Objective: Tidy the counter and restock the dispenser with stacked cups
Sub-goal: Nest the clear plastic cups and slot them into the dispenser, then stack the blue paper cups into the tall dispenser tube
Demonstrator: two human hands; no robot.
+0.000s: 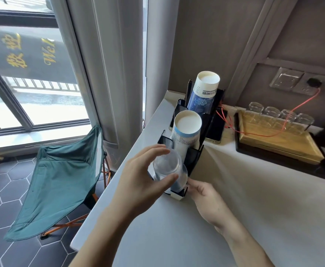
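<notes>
A black tiered cup dispenser (pixel 195 158) stands on the white counter (pixel 244 205) near its left edge. Its back slot holds a blue-patterned paper cup stack (pixel 204 91), its middle slot a white and pale-blue paper cup stack (pixel 185 132). A stack of clear plastic cups (pixel 169 170) lies tilted over the front slot. My left hand (pixel 142 182) grips this clear stack from the left, thumb below and fingers above. My right hand (pixel 206 195) rests on the counter, fingertips touching the dispenser's front base; whether it grips the base I cannot tell.
A wooden tray in a black frame (pixel 285 151) at the right carries several upturned glasses (pixel 279 116). A red cable (pixel 292 108) runs from a wall socket (pixel 310 83) to a phone behind the dispenser. A green folding chair (pixel 61 180) stands below the counter's left edge.
</notes>
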